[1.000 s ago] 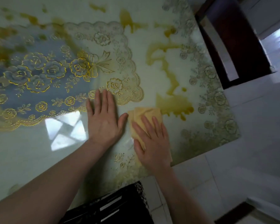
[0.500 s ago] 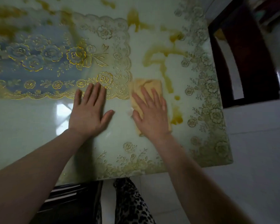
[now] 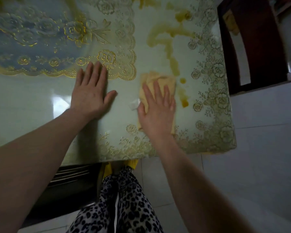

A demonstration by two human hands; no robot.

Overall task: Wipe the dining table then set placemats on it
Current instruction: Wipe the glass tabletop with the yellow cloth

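Head view, right hand (image 3: 158,108) flat, grip open on yellow cloth (image 3: 155,78), left hand (image 3: 91,93) flat on table (image 3: 32,101)

Pale, glossy floor tiles (image 3: 267,165) with thin grout lines cover the ground to the right of and below the table, catching a soft, cool light. A dark reddish-brown wooden chair (image 3: 257,47) stands at the upper right, close beside the table's right edge, with pale floor showing through the gaps in its frame. Under the table's near edge at the lower left sits another dark piece of furniture (image 3: 69,185) with slats across it, mostly in shadow and hard to make out.
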